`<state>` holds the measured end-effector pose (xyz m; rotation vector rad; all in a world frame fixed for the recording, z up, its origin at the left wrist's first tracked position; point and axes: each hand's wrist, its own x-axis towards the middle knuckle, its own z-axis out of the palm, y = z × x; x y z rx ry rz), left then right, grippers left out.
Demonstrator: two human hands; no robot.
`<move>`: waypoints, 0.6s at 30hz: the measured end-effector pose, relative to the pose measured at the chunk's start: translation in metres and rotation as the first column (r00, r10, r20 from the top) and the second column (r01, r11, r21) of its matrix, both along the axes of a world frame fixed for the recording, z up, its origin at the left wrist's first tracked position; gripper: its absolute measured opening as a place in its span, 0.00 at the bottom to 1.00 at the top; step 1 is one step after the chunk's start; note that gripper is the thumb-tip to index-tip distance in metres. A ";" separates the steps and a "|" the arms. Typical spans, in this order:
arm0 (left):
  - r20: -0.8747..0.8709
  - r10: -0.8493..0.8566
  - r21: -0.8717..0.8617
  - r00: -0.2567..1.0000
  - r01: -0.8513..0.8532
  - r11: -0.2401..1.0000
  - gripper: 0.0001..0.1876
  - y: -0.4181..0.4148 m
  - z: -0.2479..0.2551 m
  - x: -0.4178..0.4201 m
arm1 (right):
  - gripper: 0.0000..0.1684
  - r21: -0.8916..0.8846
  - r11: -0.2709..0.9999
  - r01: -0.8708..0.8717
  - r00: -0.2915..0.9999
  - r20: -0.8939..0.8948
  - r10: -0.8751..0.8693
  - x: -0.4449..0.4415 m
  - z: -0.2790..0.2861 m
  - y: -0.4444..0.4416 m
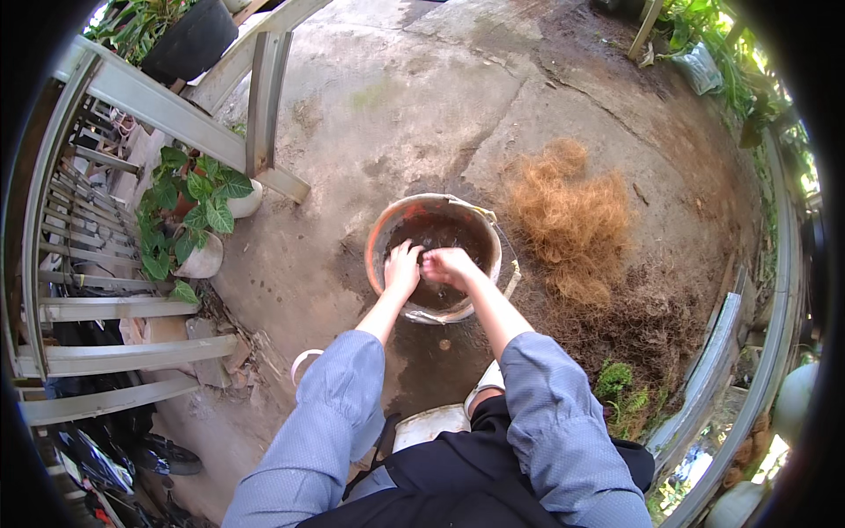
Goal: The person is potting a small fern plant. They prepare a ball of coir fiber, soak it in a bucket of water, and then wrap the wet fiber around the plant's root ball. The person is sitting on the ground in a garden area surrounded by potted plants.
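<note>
A round orange-and-grey bucket (pixel 375 254) stands on the concrete before me, with dark brown water (pixel 439 232) inside. My left hand (pixel 401 267) is over the water at the bucket's near left, its fingers bent towards the middle. Close beside it, my right hand (pixel 450 266) is curled and slightly blurred. Whether either hand holds something small between the fingers cannot be made out. The bucket's wire handle (pixel 509 247) hangs down on the right side. To the right of the bucket lies a loose heap of orange-brown fibre (pixel 571 214), apparently coconut coir.
Darker root-like fibre (pixel 634 317) and a small green fern (pixel 614 381) lie at the right. Metal frames (pixel 261 105) and potted leafy plants (pixel 211 198) line the left. A metal rail (pixel 713 350) borders the right. A white container (pixel 432 422) is near my legs.
</note>
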<state>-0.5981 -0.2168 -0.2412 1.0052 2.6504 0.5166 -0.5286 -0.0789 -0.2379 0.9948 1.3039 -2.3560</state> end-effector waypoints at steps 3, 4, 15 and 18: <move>-0.249 -0.131 -0.082 0.960 0.114 0.990 0.25 -0.002 -0.005 0.001 | 0.14 0.257 0.954 -0.153 0.969 -0.151 0.196 -0.023 0.036 0.013; -0.273 -0.183 -0.122 0.944 0.155 0.980 0.25 0.002 0.006 0.004 | 0.16 0.443 0.877 -0.189 0.965 -0.082 0.250 -0.023 0.050 0.018; -0.133 -0.626 -0.524 0.769 0.481 0.703 0.22 0.001 0.035 0.015 | 0.16 -0.052 0.996 -0.072 0.986 -0.152 0.064 0.007 0.014 0.015; -0.251 -0.522 -0.331 0.815 0.434 0.838 0.21 -0.005 0.034 0.010 | 0.17 0.313 0.929 -0.198 0.980 0.040 0.195 -0.002 0.048 0.025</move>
